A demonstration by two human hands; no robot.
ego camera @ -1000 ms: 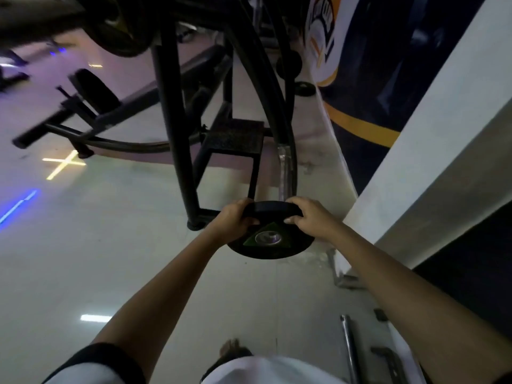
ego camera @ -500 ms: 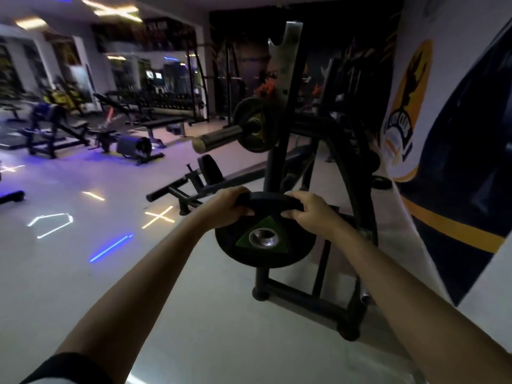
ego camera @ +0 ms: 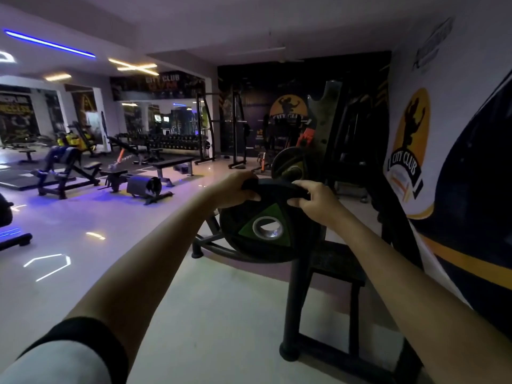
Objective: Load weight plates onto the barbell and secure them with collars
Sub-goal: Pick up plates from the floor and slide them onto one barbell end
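A black weight plate (ego camera: 249, 239) with a green triangle and a metal centre hole is held up at chest height in both hands. My left hand (ego camera: 235, 189) grips its upper left rim, and my right hand (ego camera: 313, 200) grips its upper right rim. Just behind and above it, another black plate (ego camera: 291, 164) sits on the barbell resting in the rack. The plate in my hands hides the barbell sleeve's end. No collar is in view.
The dark rack frame (ego camera: 296, 300) stands right in front, with its upright (ego camera: 327, 123) rising behind the plates. A painted wall (ego camera: 443, 162) runs along the right. Benches (ego camera: 171, 164) and machines fill the far left floor.
I have lifted the plate from near the floor up to the level of the barbell, and my view has risen from the floor to the gym room. Both hands have kept their grip.
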